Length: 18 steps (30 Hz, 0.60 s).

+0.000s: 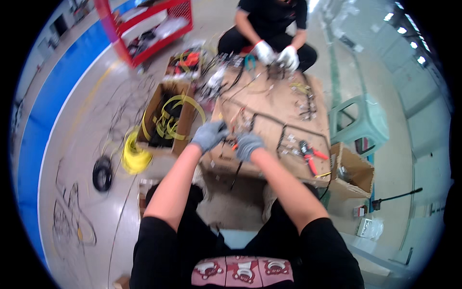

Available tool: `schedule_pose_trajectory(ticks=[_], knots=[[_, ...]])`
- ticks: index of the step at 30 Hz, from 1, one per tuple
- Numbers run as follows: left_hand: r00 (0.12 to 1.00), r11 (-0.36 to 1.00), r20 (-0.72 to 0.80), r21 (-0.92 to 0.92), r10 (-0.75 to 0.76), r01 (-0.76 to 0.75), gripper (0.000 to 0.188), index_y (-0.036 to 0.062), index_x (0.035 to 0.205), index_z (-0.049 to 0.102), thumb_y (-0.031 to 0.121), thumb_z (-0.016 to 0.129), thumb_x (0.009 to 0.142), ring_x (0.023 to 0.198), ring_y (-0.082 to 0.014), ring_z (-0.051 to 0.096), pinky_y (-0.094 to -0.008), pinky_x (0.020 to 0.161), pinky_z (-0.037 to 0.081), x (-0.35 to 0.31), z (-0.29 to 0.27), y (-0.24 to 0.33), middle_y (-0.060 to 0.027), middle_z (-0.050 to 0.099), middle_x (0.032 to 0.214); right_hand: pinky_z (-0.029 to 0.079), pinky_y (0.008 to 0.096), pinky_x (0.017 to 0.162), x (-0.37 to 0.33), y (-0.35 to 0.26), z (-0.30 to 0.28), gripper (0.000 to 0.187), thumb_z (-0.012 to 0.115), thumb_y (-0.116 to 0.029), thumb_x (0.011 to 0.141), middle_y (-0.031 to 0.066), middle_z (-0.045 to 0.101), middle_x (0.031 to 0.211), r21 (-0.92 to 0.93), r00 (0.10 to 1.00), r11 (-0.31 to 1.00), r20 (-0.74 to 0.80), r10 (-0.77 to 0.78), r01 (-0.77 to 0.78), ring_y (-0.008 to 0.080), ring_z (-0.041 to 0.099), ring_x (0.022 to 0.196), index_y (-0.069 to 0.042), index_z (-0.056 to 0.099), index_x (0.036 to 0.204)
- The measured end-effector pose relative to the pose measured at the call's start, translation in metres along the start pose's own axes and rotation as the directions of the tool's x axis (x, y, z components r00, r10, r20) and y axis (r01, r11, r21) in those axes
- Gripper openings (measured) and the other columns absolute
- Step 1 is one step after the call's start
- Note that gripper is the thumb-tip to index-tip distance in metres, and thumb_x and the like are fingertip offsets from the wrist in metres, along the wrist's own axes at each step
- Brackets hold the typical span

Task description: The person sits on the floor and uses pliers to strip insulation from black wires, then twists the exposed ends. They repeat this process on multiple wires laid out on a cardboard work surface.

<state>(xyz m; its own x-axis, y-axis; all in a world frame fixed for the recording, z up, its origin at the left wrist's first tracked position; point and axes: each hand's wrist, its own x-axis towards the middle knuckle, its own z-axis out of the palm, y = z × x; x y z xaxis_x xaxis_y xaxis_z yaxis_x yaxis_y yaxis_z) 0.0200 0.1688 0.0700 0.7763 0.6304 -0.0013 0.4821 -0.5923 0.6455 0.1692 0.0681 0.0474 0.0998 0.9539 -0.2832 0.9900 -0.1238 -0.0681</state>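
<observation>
My left hand [209,136], in a grey glove, is closed at the near left of the cardboard-brown work surface [269,98]. Just right of it, my right hand [249,145], gloved the same way, is closed too. Thin wires and a small orange piece [234,145] show between them. What the fingers pinch is blurred and partly hidden. A black wire harness [274,120] runs from beside my right hand across the surface, with small pale connectors [290,145] along its branches. Red-handled pliers [310,156] lie on the right near corner.
Across the surface crouches a person whose white-gloved hands [276,55] handle wires. Left stand a box of yellow and black tubing [143,139], a yellow coil [135,156], a black coil [102,173] and a red cart [159,33]. Right are a green stool [361,120] and an open carton [353,185].
</observation>
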Motion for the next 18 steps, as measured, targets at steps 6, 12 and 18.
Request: schedule_pose_trajectory(ticks=[6, 12, 18], knots=[[0.999, 0.999, 0.03, 0.002, -0.046, 0.046, 0.027, 0.0025, 0.094, 0.059, 0.026, 0.061, 0.082, 0.08, -0.0316, 0.061, -0.0382, 0.073, 0.047, 0.002, -0.001, -0.004, -0.0159, 0.064, 0.083, 0.047, 0.0412, 0.083, -0.013, -0.015, -0.025, 0.031, 0.057, -0.02, 0.074, 0.0194, 0.06, 0.101, 0.048, 1.0, 0.999, 0.025, 0.008, -0.009, 0.0342, 0.058, 0.096, -0.004, 0.058, 0.101], [0.996, 0.998, 0.057, 0.01, -0.07, 0.069, 0.023, 0.0032, 0.09, 0.059, 0.024, 0.062, 0.082, 0.076, -0.0284, 0.061, -0.0367, 0.071, 0.047, 0.002, -0.002, -0.004, -0.0132, 0.064, 0.079, 0.046, 0.0405, 0.084, -0.01, -0.017, -0.028, 0.032, 0.058, -0.02, 0.075, 0.0202, 0.06, 0.101, 0.057, 0.998, 0.998, 0.053, 0.029, -0.032, 0.0343, 0.058, 0.097, -0.003, 0.056, 0.101], [0.994, 0.997, 0.069, 0.005, -0.08, 0.08, 0.023, 0.0032, 0.09, 0.059, 0.024, 0.062, 0.082, 0.075, -0.0281, 0.062, -0.0364, 0.071, 0.047, 0.002, -0.003, -0.005, -0.0126, 0.064, 0.078, 0.047, 0.041, 0.081, -0.008, -0.017, -0.027, 0.03, 0.057, -0.019, 0.075, 0.0206, 0.061, 0.097, 0.1, 0.997, 0.994, 0.07, 0.032, -0.039, 0.0348, 0.059, 0.093, -0.002, 0.055, 0.1]])
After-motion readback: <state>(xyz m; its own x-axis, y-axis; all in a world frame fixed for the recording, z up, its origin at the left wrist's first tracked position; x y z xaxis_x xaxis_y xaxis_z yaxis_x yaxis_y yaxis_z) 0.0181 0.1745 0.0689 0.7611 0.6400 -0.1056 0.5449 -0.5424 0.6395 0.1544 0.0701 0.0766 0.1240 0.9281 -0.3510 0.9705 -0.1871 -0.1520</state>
